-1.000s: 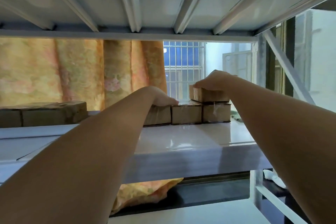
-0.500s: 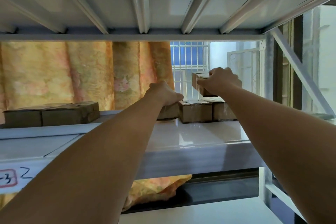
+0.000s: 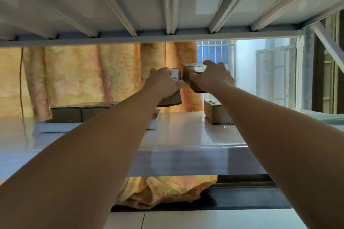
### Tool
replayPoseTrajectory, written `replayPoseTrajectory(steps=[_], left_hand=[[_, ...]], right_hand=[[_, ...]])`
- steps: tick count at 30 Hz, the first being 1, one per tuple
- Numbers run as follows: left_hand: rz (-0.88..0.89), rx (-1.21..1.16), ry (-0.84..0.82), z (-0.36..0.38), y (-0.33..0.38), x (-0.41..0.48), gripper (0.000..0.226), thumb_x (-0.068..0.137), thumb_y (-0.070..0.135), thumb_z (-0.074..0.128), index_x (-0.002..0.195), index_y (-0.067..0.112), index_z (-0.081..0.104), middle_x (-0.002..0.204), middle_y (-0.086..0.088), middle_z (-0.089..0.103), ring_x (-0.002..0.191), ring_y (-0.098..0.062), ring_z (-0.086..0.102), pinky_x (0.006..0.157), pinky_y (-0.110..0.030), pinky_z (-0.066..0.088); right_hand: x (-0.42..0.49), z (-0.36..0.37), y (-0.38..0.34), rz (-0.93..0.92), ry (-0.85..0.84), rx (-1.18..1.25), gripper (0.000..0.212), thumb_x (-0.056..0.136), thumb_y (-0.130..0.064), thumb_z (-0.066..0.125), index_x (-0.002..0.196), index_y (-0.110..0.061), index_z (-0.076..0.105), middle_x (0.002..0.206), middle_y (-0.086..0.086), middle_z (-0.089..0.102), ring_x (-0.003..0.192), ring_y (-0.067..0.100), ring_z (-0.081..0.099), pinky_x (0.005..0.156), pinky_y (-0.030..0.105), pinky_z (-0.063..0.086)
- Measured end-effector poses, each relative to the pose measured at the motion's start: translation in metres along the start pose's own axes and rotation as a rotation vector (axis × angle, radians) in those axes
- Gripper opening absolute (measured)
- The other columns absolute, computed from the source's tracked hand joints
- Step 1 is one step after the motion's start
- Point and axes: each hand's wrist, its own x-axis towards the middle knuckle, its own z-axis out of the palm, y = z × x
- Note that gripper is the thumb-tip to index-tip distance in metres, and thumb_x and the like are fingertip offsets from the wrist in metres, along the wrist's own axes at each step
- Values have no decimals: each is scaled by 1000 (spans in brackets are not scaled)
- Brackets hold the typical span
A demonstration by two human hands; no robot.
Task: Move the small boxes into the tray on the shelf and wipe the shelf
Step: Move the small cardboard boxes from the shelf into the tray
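My left hand point(image 3: 162, 82) grips a small brown cardboard box point(image 3: 172, 99) and holds it above the white shelf point(image 3: 182, 132). Beside it, my right hand point(image 3: 213, 76) grips a second small box point(image 3: 189, 69), also lifted clear of the shelf; the two boxes nearly touch. One more small box point(image 3: 216, 112) stands on the shelf at the right. At the left a low white tray point(image 3: 55, 127) holds flat brown boxes point(image 3: 81, 110); my left forearm hides part of the tray.
The underside of the upper shelf point(image 3: 167, 5) hangs low over both hands. An orange patterned curtain point(image 3: 83, 76) hangs behind the shelf, with a barred window point(image 3: 214, 52) to its right. A slanted metal brace point(image 3: 327, 41) stands at the right.
Both hands have lifted a box each off the row on the shelf and carried it up and leftward. A single box stays on the shelf at the right.
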Motion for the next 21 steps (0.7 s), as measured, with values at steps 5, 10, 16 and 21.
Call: replayPoseTrajectory(steps=[5,10,16,21], left_hand=[[8,167,-105,-28,-29,3,75,81,57,58,145,27,33,146,-12,27,120,-30,48,93,-33,45],[-36,303,-175,-43,-52,3,74,83,59,54,145,25,33,148,-13,22,125,-32,44,94,-33,41],[-2,492,-274,-30,-68,5,72,82,63,45,136,14,47,133,-14,42,114,-27,47,78,-31,40],[-24,514,-303,-18,-77,8,73,82,64,45,131,10,47,131,-15,42,116,-28,46,74,-32,36]], right_hand=[[-6,15,-29,-43,-39,40,66,77,-56,53,134,-24,44,129,9,47,114,35,51,89,41,43],[-5,25,-57,-99,-40,64,59,73,-53,54,123,-21,56,120,8,56,105,32,56,77,35,42],[-9,37,-78,-134,-72,47,63,67,-57,51,119,-20,58,126,10,53,110,34,53,86,40,48],[-14,47,-78,-128,-90,-8,63,69,-58,51,120,-20,58,130,9,51,112,34,52,89,43,49]])
